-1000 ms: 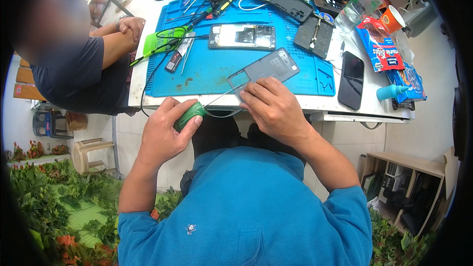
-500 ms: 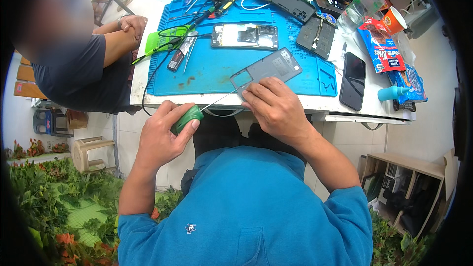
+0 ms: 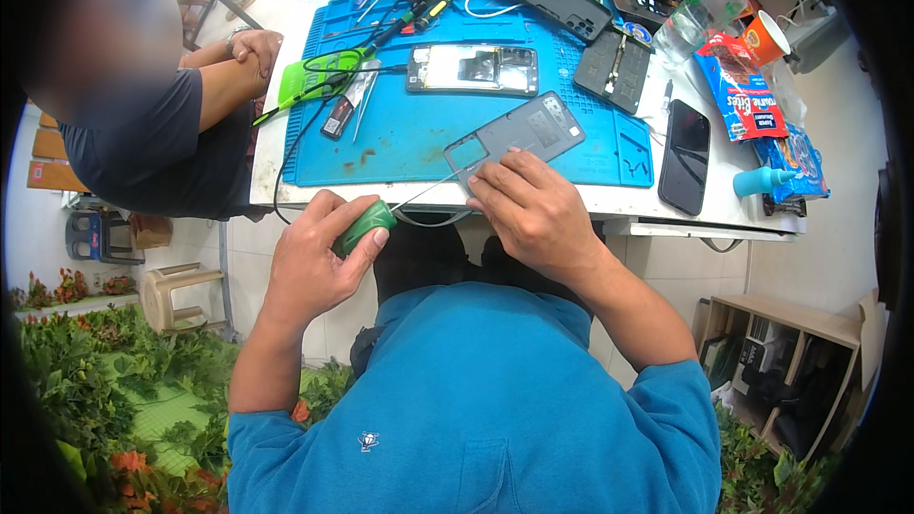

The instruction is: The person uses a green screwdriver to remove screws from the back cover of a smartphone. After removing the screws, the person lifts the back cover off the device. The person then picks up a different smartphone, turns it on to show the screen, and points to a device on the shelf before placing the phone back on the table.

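My left hand [image 3: 312, 257] is wrapped round the green handle of a screwdriver [image 3: 367, 227]. Its thin metal shaft slants up to the right, and the tip reaches the near-left corner of a grey phone housing [image 3: 533, 131], close to a rectangular cutout. Exact contact at the tip is too small to tell. That housing is pinched at its near edge by my right hand [image 3: 535, 209], whose fingers cover part of it; it lies tilted over the front of a blue work mat [image 3: 381, 152]. Beyond it rests an opened phone [image 3: 473, 69] with its insides showing.
Tweezers [image 3: 364, 114] and black cables lie at the mat's left. A black phone [image 3: 685, 157], a light-blue dropper bottle [image 3: 762, 181], snack packets [image 3: 738, 86] and a water bottle [image 3: 705, 14] stand along the right. Another person's folded arms [image 3: 228, 86] rest at the table's left edge.
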Demonstrator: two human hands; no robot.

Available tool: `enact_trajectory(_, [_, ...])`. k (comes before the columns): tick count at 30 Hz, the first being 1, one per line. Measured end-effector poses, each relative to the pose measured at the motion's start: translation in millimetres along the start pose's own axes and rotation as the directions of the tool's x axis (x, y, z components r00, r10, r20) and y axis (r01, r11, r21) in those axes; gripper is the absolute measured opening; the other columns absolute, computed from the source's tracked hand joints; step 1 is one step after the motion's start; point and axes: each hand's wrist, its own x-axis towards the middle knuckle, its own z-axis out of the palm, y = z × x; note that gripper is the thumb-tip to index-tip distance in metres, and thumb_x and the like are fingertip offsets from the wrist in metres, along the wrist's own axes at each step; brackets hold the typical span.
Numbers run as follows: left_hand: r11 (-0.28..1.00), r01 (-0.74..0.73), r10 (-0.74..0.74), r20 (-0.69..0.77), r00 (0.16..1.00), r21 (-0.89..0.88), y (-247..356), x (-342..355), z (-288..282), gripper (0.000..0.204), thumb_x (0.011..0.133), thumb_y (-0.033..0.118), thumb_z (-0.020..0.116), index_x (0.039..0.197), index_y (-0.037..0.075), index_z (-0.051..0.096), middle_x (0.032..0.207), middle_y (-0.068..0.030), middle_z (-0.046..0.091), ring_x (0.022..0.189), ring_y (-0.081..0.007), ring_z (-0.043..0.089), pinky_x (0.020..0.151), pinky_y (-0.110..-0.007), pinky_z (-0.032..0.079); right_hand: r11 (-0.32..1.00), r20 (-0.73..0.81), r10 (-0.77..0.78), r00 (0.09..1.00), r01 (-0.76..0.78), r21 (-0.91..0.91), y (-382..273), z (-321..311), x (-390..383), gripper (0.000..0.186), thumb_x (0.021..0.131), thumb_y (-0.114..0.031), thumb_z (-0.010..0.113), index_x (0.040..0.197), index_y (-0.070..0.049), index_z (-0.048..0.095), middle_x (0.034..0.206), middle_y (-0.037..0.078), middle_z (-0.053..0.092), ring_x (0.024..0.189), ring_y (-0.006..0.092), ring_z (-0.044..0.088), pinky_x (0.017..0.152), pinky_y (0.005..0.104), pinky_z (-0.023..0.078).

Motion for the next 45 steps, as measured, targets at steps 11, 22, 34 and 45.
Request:
enact_trajectory(11, [1.000, 0.021, -0.021, 0.021, 1.000, -0.015, 4.7, 3.8, 0.3, 0.038, 0.100, 0.024, 0.084, 0.132, 0.004, 0.081, 0.098, -0.0157, 0.071, 0.085, -0.0313, 0.072, 0.077, -0.041, 0.056, 1.000, 0.006, -0.003, 1.000, 0.003, 0.002, 1.5, 2.6, -2.1, 0.027, 0.095, -0.013, 0.082, 0.117, 0.003, 0.080, 0.113, 0.013, 0.075, 0.112, 0.0306, 0.072, 0.109, 0.0510, 0.062])
enact_trajectory(22, [1.000, 0.008, -0.008, 0.031, 0.999, -0.004, 6.2, 7.7, 0.9, 0.038, 0.101, 0.024, 0.083, 0.134, 0.005, 0.080, 0.099, -0.0155, 0.070, 0.086, -0.0316, 0.072, 0.077, -0.042, 0.057, 1.000, 0.002, -0.005, 1.000, 0.005, 0.007, 1.7, 2.9, -4.0, 0.026, 0.095, -0.013, 0.081, 0.116, 0.003, 0.080, 0.112, 0.012, 0.074, 0.111, 0.0300, 0.071, 0.109, 0.0511, 0.062])
enact_trajectory(34, [1.000, -0.001, 0.000, 0.032, 0.999, 0.019, 12.1, 17.9, 2.9, 0.038, 0.099, 0.025, 0.084, 0.132, 0.006, 0.081, 0.098, -0.0156, 0.068, 0.086, -0.0324, 0.070, 0.077, -0.042, 0.056, 1.000, -0.002, 0.000, 1.000, 0.000, 0.026, 1.8, 2.9, -4.2, 0.025, 0.094, -0.011, 0.081, 0.114, 0.004, 0.080, 0.112, 0.013, 0.074, 0.111, 0.0307, 0.071, 0.109, 0.0520, 0.062])
enact_trajectory(45, [1.000, -0.006, 0.006, 0.035, 0.999, 0.018, 12.8, 22.7, 3.4, 0.038, 0.099, 0.025, 0.084, 0.131, 0.006, 0.081, 0.099, -0.0160, 0.068, 0.086, -0.0337, 0.070, 0.076, -0.043, 0.056, 1.000, 0.000, 0.009, 1.000, -0.009, 0.018, 1.9, 5.4, -6.9, 0.024, 0.094, -0.009, 0.079, 0.115, 0.004, 0.081, 0.113, 0.014, 0.075, 0.112, 0.0310, 0.072, 0.110, 0.0521, 0.062])
